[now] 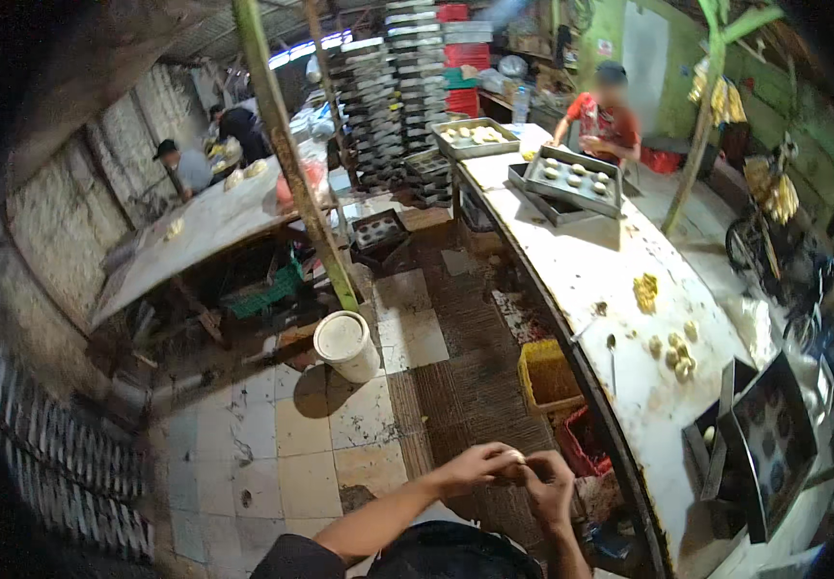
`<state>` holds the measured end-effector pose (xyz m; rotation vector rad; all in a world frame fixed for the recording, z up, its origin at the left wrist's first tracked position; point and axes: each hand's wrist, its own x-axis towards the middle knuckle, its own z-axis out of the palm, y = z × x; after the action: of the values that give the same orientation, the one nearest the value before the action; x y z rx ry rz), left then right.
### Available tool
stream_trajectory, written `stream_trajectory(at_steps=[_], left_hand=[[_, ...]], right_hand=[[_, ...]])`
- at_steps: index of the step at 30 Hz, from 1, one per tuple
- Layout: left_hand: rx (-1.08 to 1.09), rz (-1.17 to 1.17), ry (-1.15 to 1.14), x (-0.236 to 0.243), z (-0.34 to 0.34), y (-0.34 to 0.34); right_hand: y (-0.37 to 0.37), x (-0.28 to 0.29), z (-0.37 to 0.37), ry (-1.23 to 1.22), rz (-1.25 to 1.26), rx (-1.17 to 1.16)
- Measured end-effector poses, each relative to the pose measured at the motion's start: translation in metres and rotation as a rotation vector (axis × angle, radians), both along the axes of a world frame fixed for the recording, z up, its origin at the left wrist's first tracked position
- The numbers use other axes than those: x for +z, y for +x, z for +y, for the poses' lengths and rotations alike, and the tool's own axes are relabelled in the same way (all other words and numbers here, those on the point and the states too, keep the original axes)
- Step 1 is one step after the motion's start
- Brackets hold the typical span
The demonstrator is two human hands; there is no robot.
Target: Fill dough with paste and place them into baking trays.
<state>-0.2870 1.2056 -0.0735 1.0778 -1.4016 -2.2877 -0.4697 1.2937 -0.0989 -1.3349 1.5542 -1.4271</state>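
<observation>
Smooth plast. bucket, dull mtl tray

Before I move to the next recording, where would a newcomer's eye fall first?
Probably on the bright white table sweeping down the right side, bearing metal trays and pale lumps. At bottom centre, the left hand and right hand meet around a small pale piece. Tall grey stacks rise at top centre.

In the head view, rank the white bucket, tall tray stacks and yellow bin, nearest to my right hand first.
From the right hand:
1. Yellow bin, low, directly ahead.
2. White bucket, ahead to the left.
3. Tall tray stacks, far back.
</observation>
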Motion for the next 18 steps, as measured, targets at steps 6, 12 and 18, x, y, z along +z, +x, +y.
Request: stream_trajectory(at_steps=[6,12,18], left_hand=[[0.045,0.011,0.418,-0.032,0.073,-0.112],[-0.099,-0.015,0.334,-0.049,0.077,-0.102],[0.136,0.273,0.233,-0.02,0.034,-0.026]], right_hand=[[-0.084,0.01,0.097,0.157,-0.009,-0.133],[-0.082,0.007,0.096,0.103,-0.105,-0.108],[-0.038,0.024,0.023,-0.163,0.217,0.071]])
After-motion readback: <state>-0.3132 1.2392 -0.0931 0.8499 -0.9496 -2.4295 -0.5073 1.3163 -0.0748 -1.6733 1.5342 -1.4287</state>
